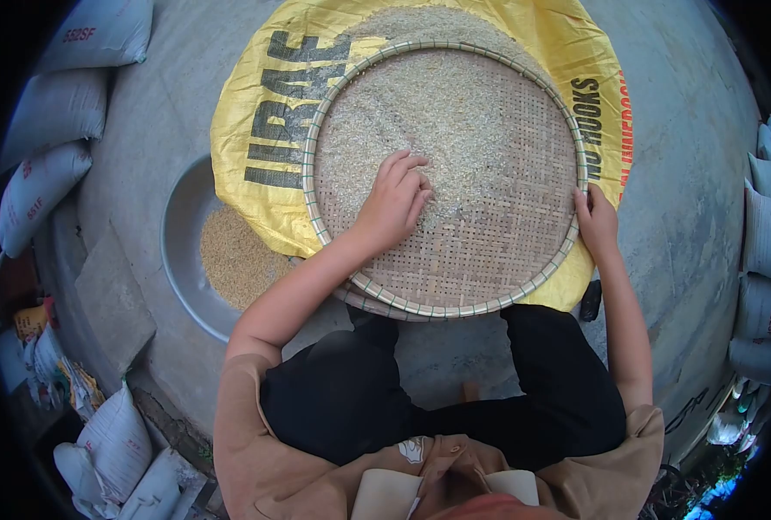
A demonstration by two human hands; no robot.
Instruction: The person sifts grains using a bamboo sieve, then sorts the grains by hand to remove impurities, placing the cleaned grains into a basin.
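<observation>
A round woven bamboo winnowing tray point(507, 269) spans the middle of the head view, resting on or above my lap. Pale grain point(437, 104) is spread over its far and left parts, while the weave shows bare on the right and near side. My left hand point(394, 198) is over the grain, fingers bent and thumb close to the fingertips; anything pinched there is too small to make out. At the right rim, my right hand point(598, 221) grips the tray, thumb on top and fingers partly hidden beneath.
Under the tray lies a yellow printed sack point(268, 95), with more grain point(429, 22) beyond the far rim. A metal basin point(182, 277) holding brown unhusked grain point(238, 260) stands at left. White filled sacks point(56, 113) line the left side, others point(762, 230) the right. A small black object point(591, 301) lies near my right knee.
</observation>
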